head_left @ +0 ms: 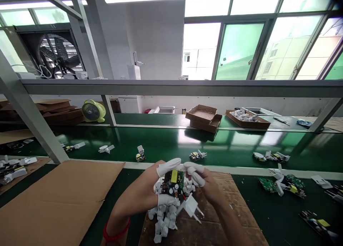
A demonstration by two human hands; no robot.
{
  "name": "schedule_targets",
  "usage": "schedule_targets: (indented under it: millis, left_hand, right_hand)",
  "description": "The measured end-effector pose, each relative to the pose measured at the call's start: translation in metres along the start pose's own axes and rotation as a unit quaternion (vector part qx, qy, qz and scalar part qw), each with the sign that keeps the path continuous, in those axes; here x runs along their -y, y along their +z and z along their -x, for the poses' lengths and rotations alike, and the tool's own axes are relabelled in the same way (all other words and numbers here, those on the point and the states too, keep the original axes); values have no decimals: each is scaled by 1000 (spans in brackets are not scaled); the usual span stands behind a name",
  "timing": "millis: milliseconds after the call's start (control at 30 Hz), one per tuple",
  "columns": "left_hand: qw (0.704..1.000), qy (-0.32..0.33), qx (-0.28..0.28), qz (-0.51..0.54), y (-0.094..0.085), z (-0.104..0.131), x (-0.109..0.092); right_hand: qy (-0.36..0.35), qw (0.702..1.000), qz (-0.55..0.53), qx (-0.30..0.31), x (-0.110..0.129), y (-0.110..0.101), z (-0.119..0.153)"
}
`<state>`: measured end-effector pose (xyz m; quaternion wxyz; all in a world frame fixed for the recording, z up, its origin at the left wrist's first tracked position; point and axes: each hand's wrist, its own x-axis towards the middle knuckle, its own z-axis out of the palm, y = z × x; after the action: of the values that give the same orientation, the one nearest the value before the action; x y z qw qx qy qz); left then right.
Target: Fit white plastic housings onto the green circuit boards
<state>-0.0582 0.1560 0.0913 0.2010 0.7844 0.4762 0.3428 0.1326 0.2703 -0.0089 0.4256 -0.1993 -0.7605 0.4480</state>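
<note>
My left hand [163,183], with white covers on its fingertips, grips a circuit board [173,181] that has a yellow-topped part. My right hand [199,174], also in white finger covers, has its fingers pressed together at the board's upper right edge; whether they hold a small piece is hidden. A white two-pin plug [190,206] hangs by a red wire just below the board. Under the hands, a pile of small white pieces [163,221] lies on a brown cardboard sheet [217,226].
Cardboard [53,199] lies at the left. Loose boards [294,183] and plugs sit at the right. Several assemblies rest on the green belt [166,142]. Behind it stand cardboard trays [202,113] and a green fan [93,111]. A metal rail [171,88] crosses above.
</note>
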Motion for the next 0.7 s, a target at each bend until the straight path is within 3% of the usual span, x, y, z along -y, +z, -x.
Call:
schedule_targets:
  millis: [100,233,333,433,567,700]
  left_hand:
    - [999,-12,18,49,1,0,-1]
    - [986,64,66,137,-2,-8,-15]
    - [969,120,85,198,-2,-13,-22]
    - [950,120,71,281,5,-12,-17]
    - [908,114,105,390,15,-9,-5]
    - [915,108,77,381,25,-7,0]
  right_hand:
    - [-65,994,-90,15,30,-18,6]
    - [-125,985,-35,114,69,-21,13]
    - [-139,979,11,151,85,-18,15]
    - [-152,981,8,124,87,-14,17]
    - [-120,984,-115,69,79,-4,22]
    - [-135,963,-221,80,77,7,23]
